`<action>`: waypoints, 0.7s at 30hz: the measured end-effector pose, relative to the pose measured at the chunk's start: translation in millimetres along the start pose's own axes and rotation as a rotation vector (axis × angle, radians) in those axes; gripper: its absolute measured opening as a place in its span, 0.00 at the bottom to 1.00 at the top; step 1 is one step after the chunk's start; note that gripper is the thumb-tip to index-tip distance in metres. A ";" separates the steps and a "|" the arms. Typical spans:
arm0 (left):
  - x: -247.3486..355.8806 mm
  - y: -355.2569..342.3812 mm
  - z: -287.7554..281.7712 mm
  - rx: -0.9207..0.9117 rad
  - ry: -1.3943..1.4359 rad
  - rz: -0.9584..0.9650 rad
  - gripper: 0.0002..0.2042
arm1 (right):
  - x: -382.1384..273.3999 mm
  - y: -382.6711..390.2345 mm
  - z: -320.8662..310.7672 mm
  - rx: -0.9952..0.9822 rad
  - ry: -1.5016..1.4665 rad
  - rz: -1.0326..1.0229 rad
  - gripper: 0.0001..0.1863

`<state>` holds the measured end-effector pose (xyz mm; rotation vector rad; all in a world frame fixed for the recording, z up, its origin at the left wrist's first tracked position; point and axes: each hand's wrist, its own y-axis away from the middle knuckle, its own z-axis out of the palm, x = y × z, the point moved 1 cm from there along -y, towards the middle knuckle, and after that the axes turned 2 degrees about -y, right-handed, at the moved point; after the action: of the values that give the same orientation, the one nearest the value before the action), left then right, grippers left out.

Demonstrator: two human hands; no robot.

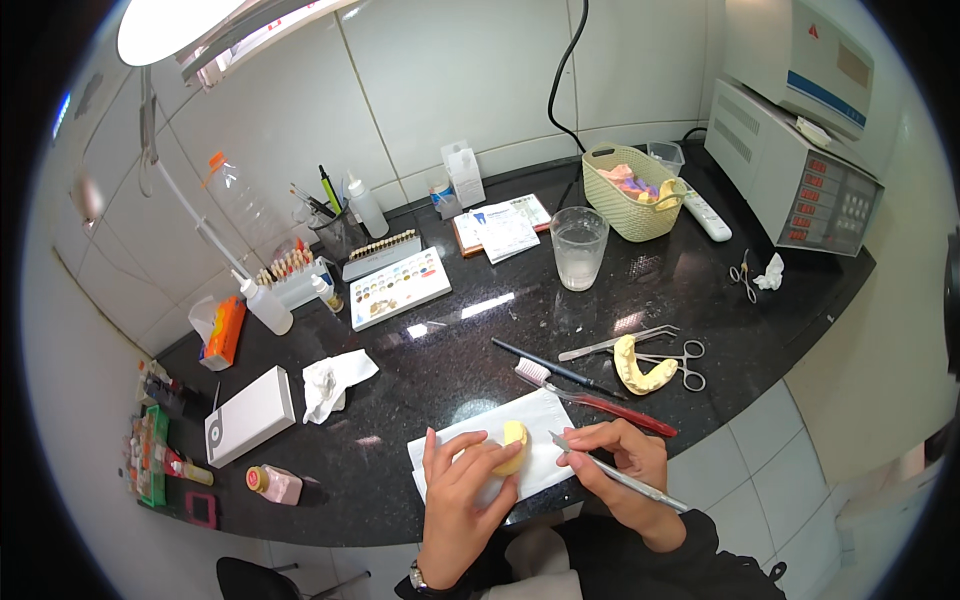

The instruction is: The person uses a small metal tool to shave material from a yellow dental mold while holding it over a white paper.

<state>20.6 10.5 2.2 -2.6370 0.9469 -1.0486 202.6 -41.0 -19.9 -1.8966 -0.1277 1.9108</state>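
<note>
A small yellow dental cast (514,447) is gripped by the fingers of my left hand (466,488), just over a white paper towel (540,412). My fingers cover part of the cast. To its right, my right hand (622,478) pinches a slim metal scalpel (640,486). The scalpel's tip points up and left, a short gap away from the cast. Beyond the towel lie a toothbrush (600,403) with a red handle and a dark pen-like tool (550,366). A second yellow cast, horseshoe-shaped with teeth (640,372), rests beside scissor-handled forceps (692,366) and metal tweezers (600,347).
A glass of water (578,255) and a green basket (630,205) stand farther back. On the left are a white box (250,418), a crumpled tissue (335,383) and a small pink bottle (275,484). A boxy machine (790,165) occupies the back right corner.
</note>
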 end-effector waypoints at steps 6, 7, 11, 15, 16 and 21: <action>-5.4 -0.1 -1.2 0.087 0.268 -0.066 0.16 | -2.9 1.0 -0.8 0.055 -0.059 -0.011 0.10; -5.4 0.0 -2.0 0.100 0.299 -0.090 0.16 | -3.2 -0.9 -3.1 0.068 -0.021 -0.083 0.11; -5.6 1.5 -3.3 0.154 0.382 -0.126 0.15 | -7.7 -5.4 -15.3 0.104 0.475 -0.279 0.11; -8.8 4.8 -2.7 0.168 0.425 -0.150 0.15 | -13.8 -21.9 -13.3 0.050 0.827 -0.246 0.13; -8.9 4.9 -2.6 0.165 0.434 -0.149 0.15 | -14.0 -22.7 -14.3 0.021 0.893 -0.240 0.13; -11.0 6.4 -2.4 0.159 0.497 -0.155 0.15 | -11.6 -30.2 -14.0 -0.005 0.957 -0.229 0.14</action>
<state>9.7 12.4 -4.5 -2.3914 0.6992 -1.7895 223.0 -21.5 1.1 -2.4475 -0.0431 0.7192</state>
